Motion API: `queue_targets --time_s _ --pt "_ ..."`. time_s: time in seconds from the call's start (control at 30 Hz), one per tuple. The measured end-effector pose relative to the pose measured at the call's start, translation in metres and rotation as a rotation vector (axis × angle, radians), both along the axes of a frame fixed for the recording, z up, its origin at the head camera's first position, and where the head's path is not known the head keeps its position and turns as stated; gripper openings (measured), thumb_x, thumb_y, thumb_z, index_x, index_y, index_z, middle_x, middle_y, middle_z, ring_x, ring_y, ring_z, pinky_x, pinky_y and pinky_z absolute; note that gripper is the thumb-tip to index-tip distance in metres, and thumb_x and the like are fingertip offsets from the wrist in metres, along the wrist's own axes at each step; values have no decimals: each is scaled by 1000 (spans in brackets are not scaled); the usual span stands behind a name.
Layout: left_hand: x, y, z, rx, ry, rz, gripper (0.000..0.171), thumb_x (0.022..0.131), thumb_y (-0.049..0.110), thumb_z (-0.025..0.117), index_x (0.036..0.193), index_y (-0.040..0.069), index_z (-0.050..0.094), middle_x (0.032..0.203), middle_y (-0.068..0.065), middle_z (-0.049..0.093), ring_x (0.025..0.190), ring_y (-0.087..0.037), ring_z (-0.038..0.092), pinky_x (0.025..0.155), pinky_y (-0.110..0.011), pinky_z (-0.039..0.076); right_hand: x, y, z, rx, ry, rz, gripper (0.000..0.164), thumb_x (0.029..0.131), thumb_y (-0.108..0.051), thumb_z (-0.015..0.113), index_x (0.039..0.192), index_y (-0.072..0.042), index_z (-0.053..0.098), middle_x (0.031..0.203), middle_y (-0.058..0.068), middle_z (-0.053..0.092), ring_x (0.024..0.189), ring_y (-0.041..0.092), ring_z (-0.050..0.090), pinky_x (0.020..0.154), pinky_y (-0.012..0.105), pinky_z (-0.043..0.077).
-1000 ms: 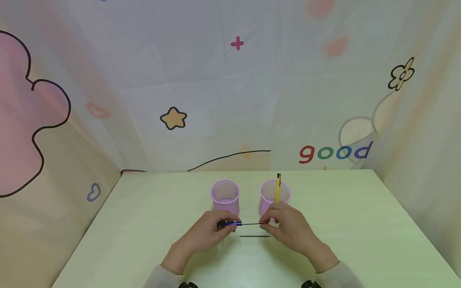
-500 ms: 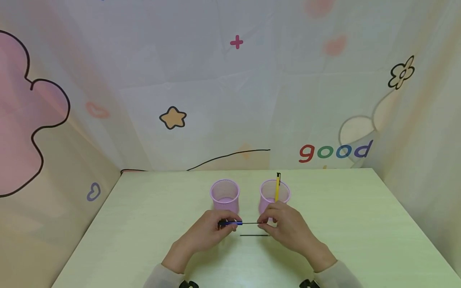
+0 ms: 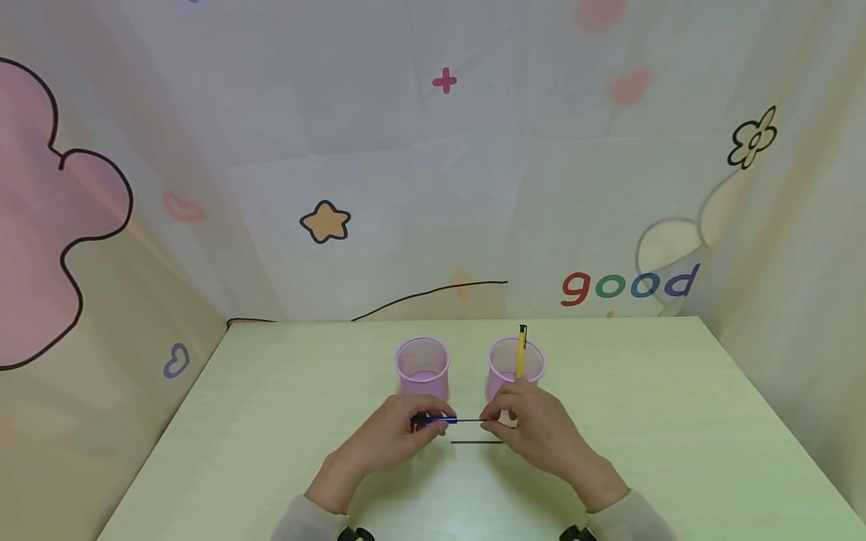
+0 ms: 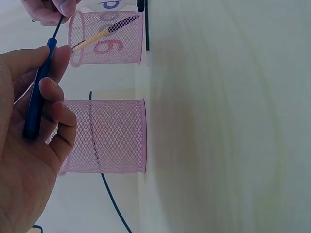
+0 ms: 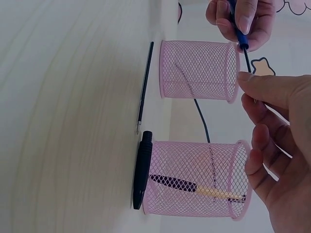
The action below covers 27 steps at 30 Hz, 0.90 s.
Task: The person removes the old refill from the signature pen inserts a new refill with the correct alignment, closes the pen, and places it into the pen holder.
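My left hand (image 3: 382, 436) grips a blue pen barrel (image 4: 39, 94) that lies across the fingers, its end towards the other hand. Out of that end runs a thin dark ink refill (image 3: 470, 420). Thumb and forefinger of my right hand (image 3: 541, 424) pinch the refill's far part, so barrel and refill form one line above the table. The right wrist view shows the barrel (image 5: 240, 36) and refill (image 5: 247, 60) joined end to end; how deep the refill sits inside is hidden.
Two pink mesh cups stand behind the hands, a left cup (image 3: 425, 388) and a right cup (image 3: 497, 387); a yellow pen (image 3: 521, 353) leans in the right one. A second refill (image 5: 145, 87) and a black pen (image 5: 142, 170) lie on the table in front of them.
My right hand has moved slightly left towards the barrel, and the visible length of refill between the hands is shorter. The left hand has barely moved.
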<state>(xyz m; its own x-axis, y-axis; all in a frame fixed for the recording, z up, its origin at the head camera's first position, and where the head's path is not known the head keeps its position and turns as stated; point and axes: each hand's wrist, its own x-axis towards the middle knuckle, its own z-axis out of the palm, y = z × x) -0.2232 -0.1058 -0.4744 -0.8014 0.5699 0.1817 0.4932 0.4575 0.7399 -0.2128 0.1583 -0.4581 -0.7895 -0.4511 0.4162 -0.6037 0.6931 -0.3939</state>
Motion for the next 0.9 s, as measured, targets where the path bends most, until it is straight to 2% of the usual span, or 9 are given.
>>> queue_targets --time_s 0.3,0.6,0.9 --pt "1 1 -1 -13 28 -5 12 101 23 69 112 23 75 102 11 73 89 -2 65 81 -23 55 0 0 -2 4 -17 12 15 82 -19 89 84 -28 77 81 -21 63 75 2 51 65 20 45" --pt "1 6 -2 -57 68 25 13 99 25 72 109 19 77 92 13 71 81 -3 62 73 -21 52 1 -4 -5 -4 -20 25 14 82 -19 89 85 -27 78 81 -20 64 76 8 57 67 21 46" --pt "1 10 -3 -92 136 60 7 97 33 74 101 29 77 89 17 72 77 -1 62 69 -20 49 2 -6 -7 0 -5 28 12 83 -21 88 86 -26 78 81 -20 64 74 11 59 67 21 46"
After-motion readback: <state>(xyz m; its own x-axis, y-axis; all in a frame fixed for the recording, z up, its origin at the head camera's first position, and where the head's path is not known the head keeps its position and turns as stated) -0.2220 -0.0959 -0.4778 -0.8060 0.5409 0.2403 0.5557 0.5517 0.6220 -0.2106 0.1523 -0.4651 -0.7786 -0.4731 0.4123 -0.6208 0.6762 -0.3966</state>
